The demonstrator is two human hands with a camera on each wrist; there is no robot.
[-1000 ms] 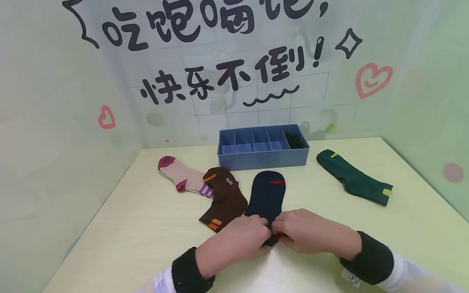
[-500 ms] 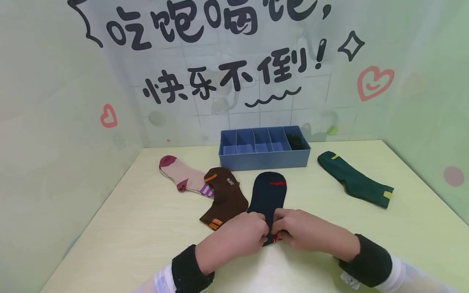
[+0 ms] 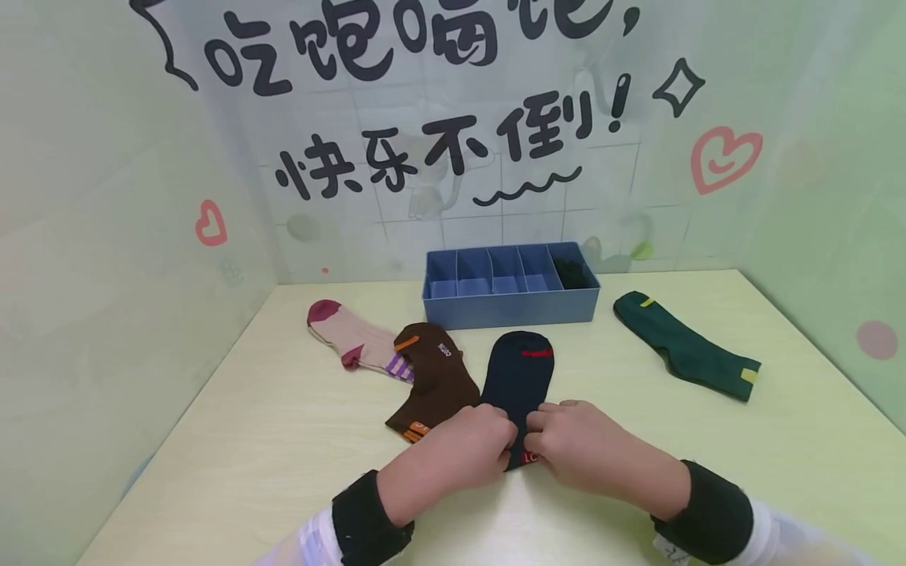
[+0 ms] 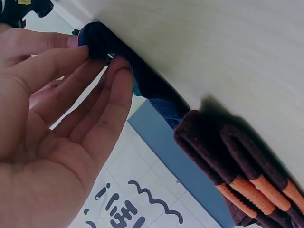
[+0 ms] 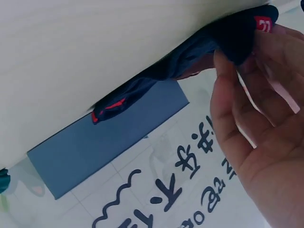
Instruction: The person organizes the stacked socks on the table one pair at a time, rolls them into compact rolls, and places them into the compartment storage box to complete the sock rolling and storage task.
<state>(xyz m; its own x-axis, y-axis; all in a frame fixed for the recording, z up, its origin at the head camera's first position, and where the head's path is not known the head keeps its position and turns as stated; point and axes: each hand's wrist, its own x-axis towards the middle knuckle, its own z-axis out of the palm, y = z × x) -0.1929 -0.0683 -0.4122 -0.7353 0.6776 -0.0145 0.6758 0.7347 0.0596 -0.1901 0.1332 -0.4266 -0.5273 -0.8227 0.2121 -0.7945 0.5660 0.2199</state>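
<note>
A navy sock (image 3: pixel 520 365) with a red stripe at the toe lies in the middle of the table, its cuff toward the person. My left hand (image 3: pixel 476 446) pinches the left side of the cuff. Opposite it, my right hand (image 3: pixel 576 440) pinches the cuff's right side, beside a red label (image 5: pixel 263 24). In the left wrist view the sock's edge (image 4: pixel 97 42) is raised and bent between thumb and fingers. Left of it lies a brown sock (image 3: pixel 435 377) with orange marks, partly covering a pink sock (image 3: pixel 361 339) with purple stripes.
A blue box (image 3: pixel 510 310) with several compartments stands at the back; its rightmost compartment holds something dark (image 3: pixel 570 273). A green sock (image 3: pixel 683 346) with yellow marks lies at the right. Printed curtain-like walls (image 3: pixel 814 236) enclose the table (image 3: pixel 248 440) at the back and sides.
Both hands have shifted slightly at the cuff and stand a little farther apart. More of the red label between them shows. The other socks and the box stay put.
</note>
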